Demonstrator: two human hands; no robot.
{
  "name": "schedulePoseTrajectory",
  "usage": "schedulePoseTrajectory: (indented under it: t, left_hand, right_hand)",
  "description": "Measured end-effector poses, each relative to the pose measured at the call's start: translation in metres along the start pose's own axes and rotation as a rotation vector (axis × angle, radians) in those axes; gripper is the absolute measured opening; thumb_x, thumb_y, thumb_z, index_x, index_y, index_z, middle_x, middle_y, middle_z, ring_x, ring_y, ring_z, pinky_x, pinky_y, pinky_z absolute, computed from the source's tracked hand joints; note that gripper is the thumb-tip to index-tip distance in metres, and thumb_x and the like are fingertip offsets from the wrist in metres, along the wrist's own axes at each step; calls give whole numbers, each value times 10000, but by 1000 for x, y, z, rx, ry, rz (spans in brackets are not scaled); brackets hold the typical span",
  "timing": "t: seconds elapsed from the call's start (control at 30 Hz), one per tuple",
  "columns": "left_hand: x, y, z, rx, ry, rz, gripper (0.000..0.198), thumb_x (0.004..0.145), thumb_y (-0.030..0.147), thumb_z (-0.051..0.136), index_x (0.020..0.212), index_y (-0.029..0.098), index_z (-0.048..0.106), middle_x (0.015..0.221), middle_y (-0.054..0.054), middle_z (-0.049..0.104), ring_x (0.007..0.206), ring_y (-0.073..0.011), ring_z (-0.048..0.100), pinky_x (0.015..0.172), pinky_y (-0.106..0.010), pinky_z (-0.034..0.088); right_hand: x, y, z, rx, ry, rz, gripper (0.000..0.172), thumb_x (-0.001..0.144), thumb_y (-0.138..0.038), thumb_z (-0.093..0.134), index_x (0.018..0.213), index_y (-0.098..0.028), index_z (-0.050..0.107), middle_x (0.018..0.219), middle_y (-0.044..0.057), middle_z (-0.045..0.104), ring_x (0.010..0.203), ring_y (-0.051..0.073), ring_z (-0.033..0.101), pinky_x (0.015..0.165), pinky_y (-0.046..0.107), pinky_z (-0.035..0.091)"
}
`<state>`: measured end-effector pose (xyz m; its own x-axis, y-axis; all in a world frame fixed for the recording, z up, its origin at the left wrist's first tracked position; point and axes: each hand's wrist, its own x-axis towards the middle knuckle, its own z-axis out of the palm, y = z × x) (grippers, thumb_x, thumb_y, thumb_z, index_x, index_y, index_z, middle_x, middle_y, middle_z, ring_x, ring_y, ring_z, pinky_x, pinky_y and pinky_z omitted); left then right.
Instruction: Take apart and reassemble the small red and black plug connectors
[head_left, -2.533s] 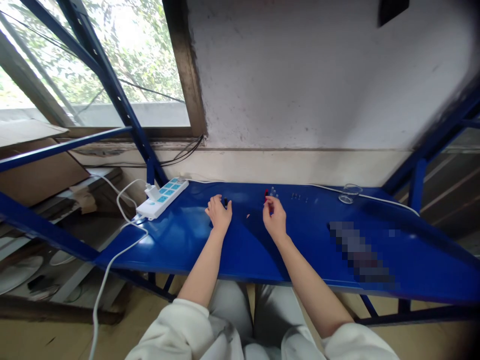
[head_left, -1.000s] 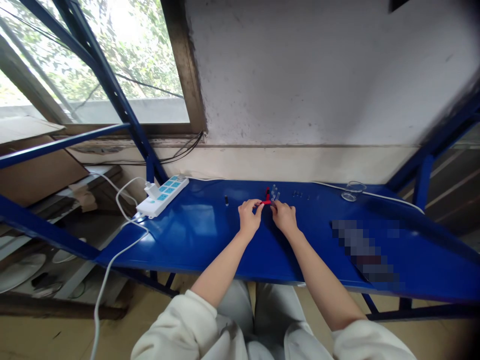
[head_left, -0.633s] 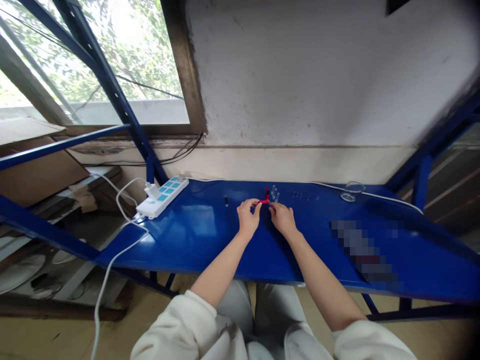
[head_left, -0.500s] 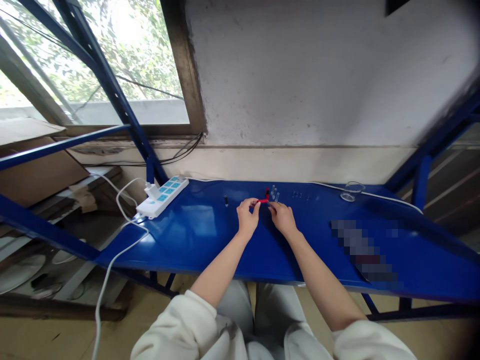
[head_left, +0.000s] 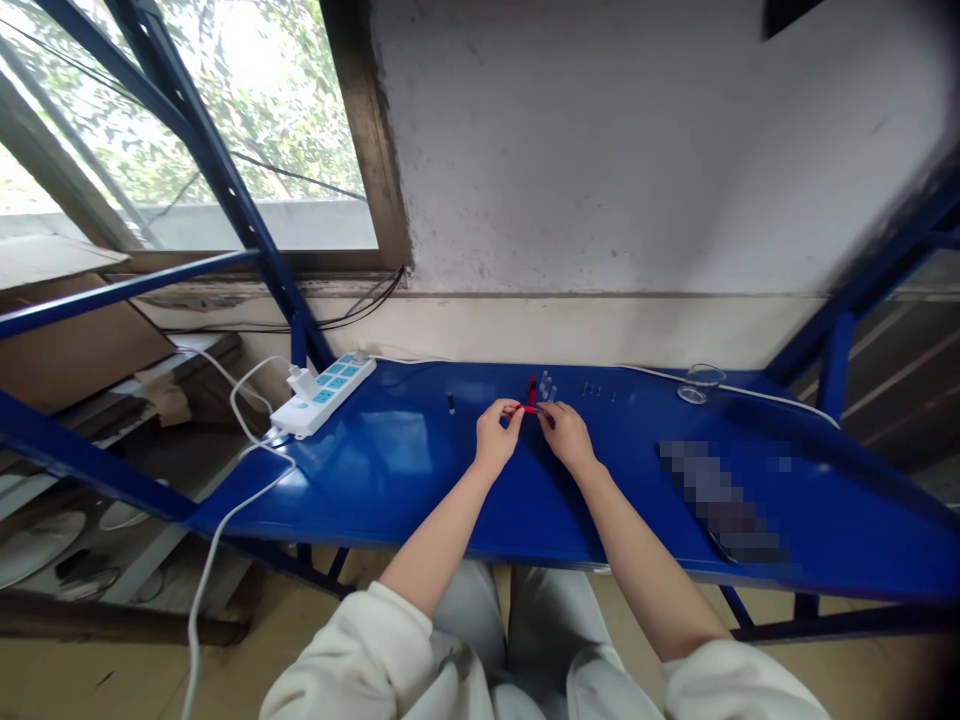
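My left hand point(head_left: 496, 437) is closed in a pinch on the left end of a slim red piece point(head_left: 529, 409), too small to name more exactly. My right hand point(head_left: 568, 435) pinches at its other end, where the fingertips partly hide it. Just behind the fingers is a red-and-black piece point(head_left: 532, 388) on the blue table point(head_left: 427, 500). Several small clear tubes point(head_left: 546, 384) stand or lie beside it. A small black cylinder with a pale lower end point(head_left: 451, 402) is to the left of my left hand.
A white power strip point(head_left: 322, 395) with a plugged-in cable lies at the table's left end. Tiny clear pieces point(head_left: 592, 389) and a round clear container point(head_left: 691, 394) are to the right. A blurred-out dark object point(head_left: 720, 500) lies near the right front.
The slim red piece has come slightly nearer to me and now shows apart from the upright red-and-black piece behind it. Both hands stay almost in place, still pinching.
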<state>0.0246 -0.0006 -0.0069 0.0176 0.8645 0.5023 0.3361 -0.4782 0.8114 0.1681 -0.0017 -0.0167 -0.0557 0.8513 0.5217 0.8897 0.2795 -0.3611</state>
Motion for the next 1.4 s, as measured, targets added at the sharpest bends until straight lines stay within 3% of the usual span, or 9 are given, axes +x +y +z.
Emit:
schedulePoseTrajectory:
  t: [0.2, 0.57, 0.67, 0.8, 0.97, 1.17, 1.4]
  left_hand:
    - [-3, 0, 3, 64, -158, 74, 106, 764, 252, 530, 827, 190, 590, 761, -13, 639, 675, -112, 582, 689, -252, 471]
    - [-4, 8, -1, 182, -132, 160, 146, 770, 257, 529, 886, 200, 597, 776, -16, 640, 699, -131, 571, 747, -297, 446]
    - [4, 11, -18, 173, -29, 188, 181, 783, 298, 519, 909, 197, 601, 786, -30, 642, 731, -144, 577, 781, -311, 430]
    - [21, 4, -61, 129, 168, 123, 213, 811, 337, 465, 838, 185, 612, 789, -48, 637, 736, -144, 580, 753, -278, 433]
    - [24, -22, -106, 136, 365, -10, 244, 797, 370, 474, 838, 168, 604, 735, -40, 631, 693, -132, 572, 672, -238, 431]
    - [21, -49, -112, -122, 562, -258, 262, 768, 391, 495, 765, 145, 585, 613, -9, 581, 575, -101, 529, 598, -215, 427]
    - [19, -44, -113, -242, 590, -313, 250, 751, 381, 516, 757, 141, 583, 610, -6, 568, 570, -94, 522, 561, -201, 412]
  right_hand:
    - [-1, -4, 3, 47, -23, -42, 336, 751, -141, 442, 1071, -156, 543, 976, 105, 600, 881, 210, 546, 757, 321, 435]
    - [-2, -13, -4, 48, -78, -10, 172, 797, -180, 395, 936, -173, 498, 793, 72, 621, 712, 188, 578, 611, 264, 389]
    - [-3, -18, -2, 130, -73, 36, 176, 838, -269, 376, 948, -192, 490, 806, 63, 626, 720, 183, 590, 600, 251, 390]
    - [0, -30, 4, 293, -102, 98, 205, 834, -367, 391, 878, -197, 498, 740, 40, 616, 652, 165, 580, 581, 247, 404]
    - [22, -56, 22, 408, -178, 116, 150, 812, -297, 421, 868, -192, 512, 726, 21, 602, 622, 135, 569, 580, 239, 415]
    - [54, -86, 60, 256, -309, 95, 73, 768, -225, 503, 799, -171, 540, 792, 46, 610, 709, 145, 565, 614, 240, 400]
    - [63, -93, 81, 144, -392, 117, 111, 785, -275, 520, 762, -173, 559, 770, 48, 625, 702, 155, 578, 588, 238, 381]
